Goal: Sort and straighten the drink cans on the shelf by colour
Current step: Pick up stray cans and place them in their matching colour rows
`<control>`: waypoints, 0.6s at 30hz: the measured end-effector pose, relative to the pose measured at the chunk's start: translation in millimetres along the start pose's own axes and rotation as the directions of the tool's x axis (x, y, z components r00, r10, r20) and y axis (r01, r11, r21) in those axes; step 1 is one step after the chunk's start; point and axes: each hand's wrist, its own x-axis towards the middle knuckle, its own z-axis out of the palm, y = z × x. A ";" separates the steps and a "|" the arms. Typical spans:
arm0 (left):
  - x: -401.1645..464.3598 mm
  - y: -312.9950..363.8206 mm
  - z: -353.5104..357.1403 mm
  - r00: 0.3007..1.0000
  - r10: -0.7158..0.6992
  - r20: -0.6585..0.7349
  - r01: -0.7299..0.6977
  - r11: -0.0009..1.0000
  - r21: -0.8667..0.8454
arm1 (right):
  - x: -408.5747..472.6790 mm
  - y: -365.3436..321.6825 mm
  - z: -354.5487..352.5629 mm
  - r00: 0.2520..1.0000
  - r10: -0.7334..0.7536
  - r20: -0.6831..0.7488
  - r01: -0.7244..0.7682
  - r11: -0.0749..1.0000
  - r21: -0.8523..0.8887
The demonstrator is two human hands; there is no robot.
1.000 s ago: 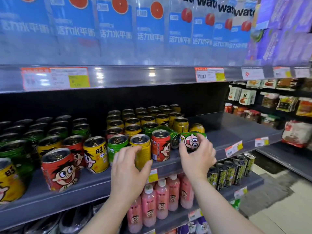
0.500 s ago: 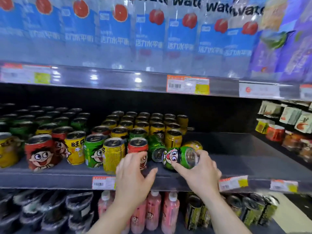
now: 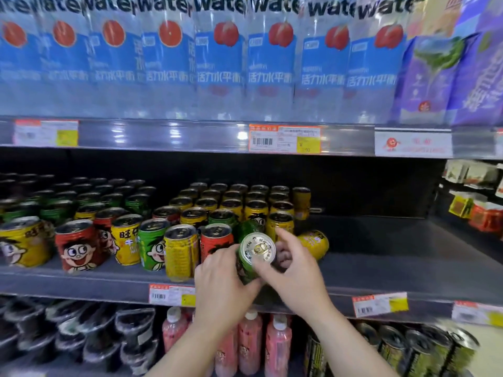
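A green drink can point(image 3: 254, 257) is held in front of the middle shelf point(image 3: 381, 273), tilted with its silver top toward me. My left hand point(image 3: 223, 284) wraps its lower side and my right hand point(image 3: 295, 270) pinches its upper rim. Behind it stand mixed cans: a red one point(image 3: 215, 238), a yellow one point(image 3: 181, 251), a green one point(image 3: 152, 244) and another red one point(image 3: 77, 247). A yellow can point(image 3: 314, 242) lies on its side just right of my hands. Another green can point(image 3: 249, 227) lies tipped behind the held one.
Rows of yellow cans point(image 3: 255, 208) fill the shelf's back middle and green cans point(image 3: 89, 198) the back left. The shelf's right part is bare. Water bottles point(image 3: 217, 63) stand on the shelf above. Pink bottles point(image 3: 250, 344) and dark cans point(image 3: 408, 346) are below.
The green can has come off the shelf toward me and turned its top to face me. My left hand has moved right and taken hold of it beside my right hand.
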 end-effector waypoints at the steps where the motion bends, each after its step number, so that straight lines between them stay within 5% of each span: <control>1: -0.4 -3.6 -0.2 1.000 0.006 -0.011 -0.006 1.000 0.001 | 2.2 2.7 -5.3 0.999 0.014 -0.036 -0.012 0.998 0.058; 3: -0.8 -10.2 -0.1 0.999 0.021 -0.034 -0.022 1.000 -0.006 | 7.8 13.0 -19.5 0.981 0.018 -0.194 -0.023 0.999 -0.022; 5: 0.1 -13.6 -0.3 0.999 0.021 -0.037 -0.022 0.999 -0.030 | 14.1 24.2 -37.1 0.962 0.039 -0.271 -0.119 0.951 -0.285; 10: 0.0 -11.5 2.0 0.999 -0.002 -0.050 -0.001 0.999 -0.050 | 26.8 38.3 -61.1 0.988 0.147 -0.035 -0.126 0.671 -0.731; 14: -1.7 -9.2 3.8 0.998 -0.033 -0.057 0.029 0.998 -0.063 | 43.4 40.8 -59.0 0.980 0.182 0.085 -0.049 0.624 -0.780; 18: -3.0 -9.2 4.8 0.997 -0.041 -0.058 0.038 0.998 -0.049 | 54.4 44.3 -61.6 0.895 0.429 -0.125 -0.419 0.711 -0.564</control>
